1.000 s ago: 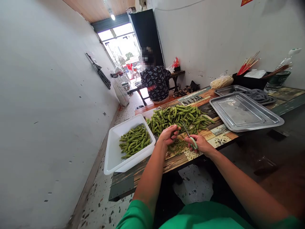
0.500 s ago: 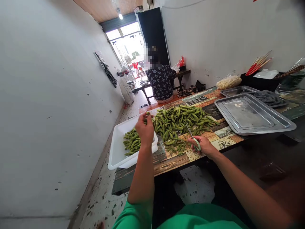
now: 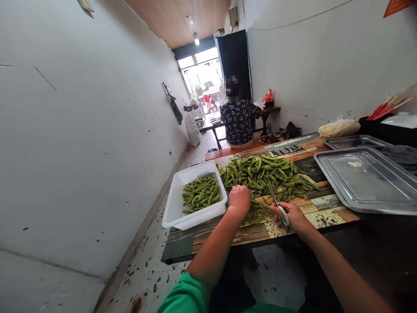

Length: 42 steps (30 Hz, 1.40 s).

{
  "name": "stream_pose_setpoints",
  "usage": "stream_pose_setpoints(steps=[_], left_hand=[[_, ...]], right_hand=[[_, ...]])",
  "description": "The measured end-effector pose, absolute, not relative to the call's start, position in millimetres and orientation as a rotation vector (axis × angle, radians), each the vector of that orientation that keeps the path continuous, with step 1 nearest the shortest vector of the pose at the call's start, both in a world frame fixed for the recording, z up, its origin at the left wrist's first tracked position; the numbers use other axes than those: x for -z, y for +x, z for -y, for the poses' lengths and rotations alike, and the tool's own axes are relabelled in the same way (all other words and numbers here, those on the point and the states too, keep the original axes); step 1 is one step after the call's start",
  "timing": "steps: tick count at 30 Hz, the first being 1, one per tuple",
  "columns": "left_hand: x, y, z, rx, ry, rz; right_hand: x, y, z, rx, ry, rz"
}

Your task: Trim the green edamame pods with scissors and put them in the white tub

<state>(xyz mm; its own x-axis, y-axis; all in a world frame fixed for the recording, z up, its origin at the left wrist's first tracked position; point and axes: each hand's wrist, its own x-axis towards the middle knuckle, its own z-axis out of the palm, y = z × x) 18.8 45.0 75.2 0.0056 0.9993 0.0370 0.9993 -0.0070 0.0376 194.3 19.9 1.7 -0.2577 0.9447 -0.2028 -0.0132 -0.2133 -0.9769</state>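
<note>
My right hand [image 3: 289, 218] grips scissors with pale green handles [image 3: 284, 216]; the metal blades point up and away, over the near side of a heap of green soybean pods [image 3: 260, 171]. Curled fingers close my left hand [image 3: 240, 199] at the heap's near left edge, by the small trimmed bits and pods [image 3: 257, 211] on the table. Whatever it pinches is hidden behind the hand. Left of it, a white plastic tub [image 3: 176, 208] holds more pods [image 3: 202, 191].
The patterned wooden table [image 3: 211, 239] carries a metal tray [image 3: 361, 178] on the right. Behind that lie a second tray [image 3: 358, 141], a bag of skewers [image 3: 339, 128] and a black box [image 3: 371, 126]. A person in a leaf-print shirt [image 3: 239, 121] sits beyond, facing away.
My left hand has come from above the tub back to the pod heap, lower and to the right. My right hand keeps the scissors beside the heap. The head view has shifted left.
</note>
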Motion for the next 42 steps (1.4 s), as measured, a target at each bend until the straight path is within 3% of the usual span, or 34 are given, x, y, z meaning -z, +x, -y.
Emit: stream_pose_setpoints(steps=[7, 15, 22, 31, 42], left_hand=[[-61, 3, -62, -0.135, 2.032, -2.288], [-56, 10, -90, -0.920, 2.003, -1.892], [-31, 25, -92, -1.281, 1.769, -1.572], [-39, 32, -84, -1.129, 1.041, -0.992], [-45, 38, -73, -0.944, 1.252, -1.014]], right_hand=[[4, 198, -25, -1.622, -1.264, 1.261], [-3, 196, -20, -1.577, -1.233, 1.268], [-15, 192, -15, -1.564, -1.259, 1.247], [-23, 190, -16, -1.519, -1.271, 1.185], [-29, 189, -14, -1.484, -1.274, 1.254]])
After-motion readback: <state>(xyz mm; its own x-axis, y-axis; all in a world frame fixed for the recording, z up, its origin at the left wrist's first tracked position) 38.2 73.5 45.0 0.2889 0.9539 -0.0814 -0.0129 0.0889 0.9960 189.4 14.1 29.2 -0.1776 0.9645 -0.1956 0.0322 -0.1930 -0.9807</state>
